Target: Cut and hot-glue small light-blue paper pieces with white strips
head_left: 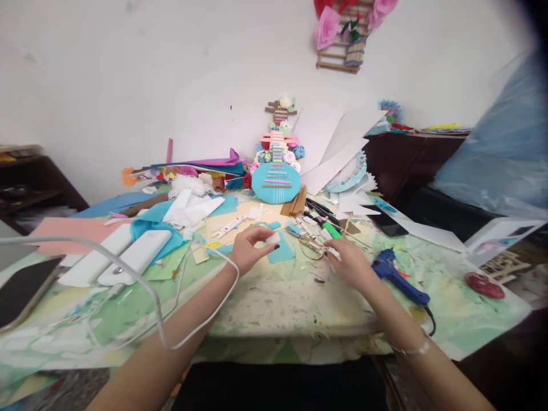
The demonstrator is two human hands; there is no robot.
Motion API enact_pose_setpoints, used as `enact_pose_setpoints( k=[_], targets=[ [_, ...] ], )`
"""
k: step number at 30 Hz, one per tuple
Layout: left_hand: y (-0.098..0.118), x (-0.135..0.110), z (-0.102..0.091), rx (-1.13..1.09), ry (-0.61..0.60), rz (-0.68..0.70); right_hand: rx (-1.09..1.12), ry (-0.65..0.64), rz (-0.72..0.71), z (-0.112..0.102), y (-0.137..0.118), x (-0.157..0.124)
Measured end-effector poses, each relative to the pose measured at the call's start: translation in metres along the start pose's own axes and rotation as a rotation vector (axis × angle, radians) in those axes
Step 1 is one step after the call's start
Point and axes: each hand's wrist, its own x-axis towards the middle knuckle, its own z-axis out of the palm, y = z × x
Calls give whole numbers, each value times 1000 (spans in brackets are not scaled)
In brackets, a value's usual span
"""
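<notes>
My left hand (252, 249) pinches a small white piece (273, 237) between thumb and fingertips. This piece is too small to name exactly. Below it lies a light blue paper square (281, 249). My right hand (349, 262) is low over the table with curled fingers, right beside the gold handles of a pair of scissors (311, 249). What its fingertips close on is hidden. Behind the hands, a light blue paper guitar (276, 181) with coloured bars and strings leans upright among paper flowers.
A blue glue gun (400, 277) lies right of my right hand. Pens and a green marker (331, 230) are scattered behind the scissors. A white cable (160, 308) loops over my left forearm from a white power bank (135, 258). Phones (387, 221) lie on both sides.
</notes>
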Motion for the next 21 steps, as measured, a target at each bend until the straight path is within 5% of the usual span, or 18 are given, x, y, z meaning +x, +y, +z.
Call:
enact_pose_setpoints(
  k=[5,12,21],
  targets=[
    [4,-2,-2,118,54,127,-36,-83,-17,21,-14,48],
    [4,-3,-3,208,88,185,-9,-134,-28,21,-13,45],
    [3,-2,-4,284,148,252,946,-52,146,11,-43,22]
  ],
)
